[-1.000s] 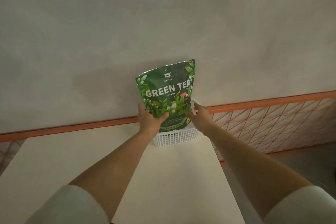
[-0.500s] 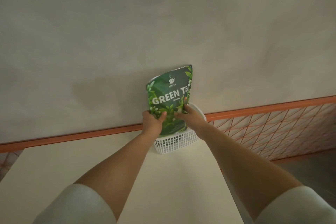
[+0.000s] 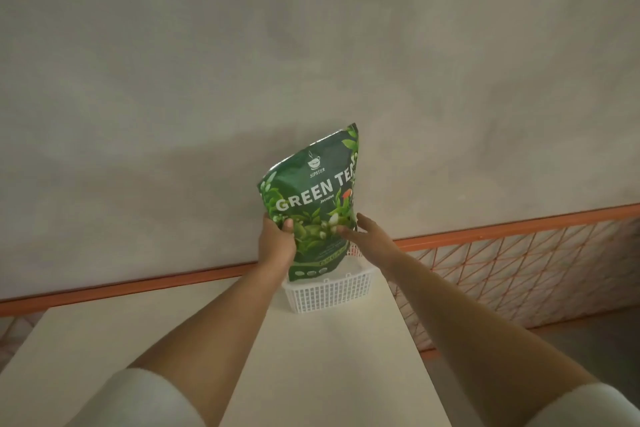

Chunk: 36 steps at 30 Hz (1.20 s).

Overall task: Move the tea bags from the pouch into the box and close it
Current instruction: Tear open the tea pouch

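Head view: "SIPSTER GREEN TEA Jasmine" pouch [image 3: 313, 204] in left hand [image 3: 277, 241].

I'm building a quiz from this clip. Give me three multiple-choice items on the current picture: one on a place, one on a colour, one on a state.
1. Where is the pouch?
A. Above the white basket
B. Flat on the table
C. On the floor

2. What is the pouch's main colour?
A. Red
B. Green
C. Blue

3. How does the left hand meet the pouch?
A. Away from it
B. Flat beneath it
C. Gripping its lower left edge

Answers: 1 A, its bottom hangs over the basket's rim. 2 B, a green front printed GREEN TEA. 3 C, the thumb curls over the front, while the right hand touches the lower right edge.
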Tool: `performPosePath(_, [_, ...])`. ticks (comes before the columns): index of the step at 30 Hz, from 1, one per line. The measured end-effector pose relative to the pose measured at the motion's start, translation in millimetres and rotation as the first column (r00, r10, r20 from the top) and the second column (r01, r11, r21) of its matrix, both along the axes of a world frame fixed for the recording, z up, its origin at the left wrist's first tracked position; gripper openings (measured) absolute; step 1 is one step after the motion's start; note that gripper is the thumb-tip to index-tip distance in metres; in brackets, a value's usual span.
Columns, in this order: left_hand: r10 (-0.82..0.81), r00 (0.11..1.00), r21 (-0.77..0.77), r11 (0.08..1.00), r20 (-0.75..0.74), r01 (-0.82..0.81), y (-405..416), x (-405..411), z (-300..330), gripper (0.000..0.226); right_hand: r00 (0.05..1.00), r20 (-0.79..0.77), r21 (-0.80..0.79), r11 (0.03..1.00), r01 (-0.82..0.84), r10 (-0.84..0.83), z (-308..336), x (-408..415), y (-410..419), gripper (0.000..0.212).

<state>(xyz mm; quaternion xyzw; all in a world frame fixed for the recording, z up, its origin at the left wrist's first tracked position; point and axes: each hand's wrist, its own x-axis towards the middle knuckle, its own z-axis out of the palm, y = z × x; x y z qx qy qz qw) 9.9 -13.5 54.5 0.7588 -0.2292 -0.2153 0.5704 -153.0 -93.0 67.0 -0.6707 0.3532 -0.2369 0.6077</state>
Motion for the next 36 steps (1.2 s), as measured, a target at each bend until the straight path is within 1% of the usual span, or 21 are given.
performPosePath(3, [-0.069, 0.996, -0.051, 0.996, 0.048, 0.071, 8, 6, 27, 0.027, 0.998, 0.060, -0.056, 0.998, 0.023, -0.019, 22, 2, -1, 0.045])
performPosePath(6, [-0.138, 0.990, -0.134, 0.981, 0.007, 0.138, 23, 10, 59, 0.019, 0.989, 0.144, -0.070, 0.996, 0.057, -0.047, 50, -1, 0, 0.061])
performPosePath(8, [-0.176, 0.984, -0.159, 0.972, 0.005, 0.175, 38, 11, 79, 0.017, 0.985, 0.166, -0.096, 0.993, 0.068, -0.051, 69, -4, 6, 0.073])
performPosePath(11, [-0.227, 0.974, -0.167, 0.960, 0.017, 0.226, 66, 10, 102, 0.016, 0.987, 0.161, -0.077, 0.997, 0.016, -0.003, 93, -8, 25, 0.087])
performPosePath(13, [-0.245, 0.970, -0.168, 0.956, 0.005, 0.242, 89, 8, 113, 0.016, 0.990, 0.142, -0.047, 0.999, 0.016, -0.009, 102, -13, 45, 0.083])
performPosePath(18, [-0.257, 0.964, -0.148, 0.958, -0.070, 0.245, 159, -4, 127, 0.030, 0.990, 0.131, -0.026, 0.998, 0.052, -0.048, 105, -24, 111, 0.062])
performPosePath(22, [-0.297, 0.944, -0.144, 0.950, -0.144, 0.277, 223, -13, 125, 0.056, 0.993, 0.078, -0.049, 0.994, 0.093, -0.089, 84, -27, 177, 0.059])
performPosePath(24, [-0.296, 0.939, -0.118, 0.953, -0.173, 0.279, 253, -16, 118, 0.070, 0.991, 0.062, -0.026, 0.993, 0.119, -0.118, 69, -29, 214, 0.055])
performPosePath(27, [-0.279, 0.939, -0.091, 0.960, -0.200, 0.266, 295, -21, 101, 0.071, 0.989, 0.029, 0.028, 0.989, 0.146, -0.147, 46, -29, 267, 0.060])
performPosePath(30, [-0.267, 0.935, -0.084, 0.963, -0.233, 0.254, 336, -25, 80, 0.075, 0.987, -0.014, 0.050, 0.986, 0.162, -0.161, 27, -32, 314, 0.056])
performPosePath(33, [-0.243, 0.942, -0.048, 0.970, -0.231, 0.238, 374, -29, 58, 0.082, 0.993, -0.047, 0.069, 0.992, 0.110, -0.107, 10, -38, 357, 0.050])
performPosePath(36, [-0.234, 0.946, -0.035, 0.972, -0.224, 0.232, 410, -39, 39, 0.075, 0.996, -0.054, 0.110, 0.991, 0.072, -0.067, -4, -48, 395, 0.045])
